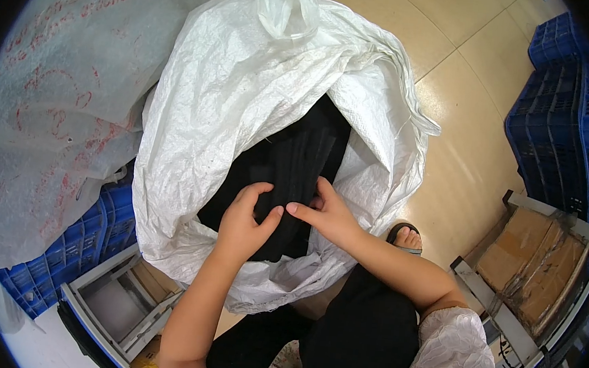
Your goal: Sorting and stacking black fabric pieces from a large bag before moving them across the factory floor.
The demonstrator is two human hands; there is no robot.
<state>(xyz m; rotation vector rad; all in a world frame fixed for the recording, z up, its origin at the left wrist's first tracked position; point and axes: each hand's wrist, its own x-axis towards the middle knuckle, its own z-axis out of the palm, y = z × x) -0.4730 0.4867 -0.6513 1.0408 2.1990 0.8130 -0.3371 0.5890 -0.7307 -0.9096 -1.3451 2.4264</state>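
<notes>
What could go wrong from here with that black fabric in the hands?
The folds of the black fabric could slip apart if either the left hand or the right hand loosens.
The crumpled mouth of the white sack looks soft and might slump over the fabric.
The sandaled foot is close beside the sack, so a shift of the foot could nudge it.

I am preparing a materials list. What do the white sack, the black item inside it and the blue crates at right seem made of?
White sack: probably woven plastic, slightly glossy, with stiff, sharp creases.
Black item: likely fabric, mostly matt, lying in soft folds; fibre unclear.
Blue crates: probably moulded plastic, smooth-looking, with regular lattice walls.
</notes>
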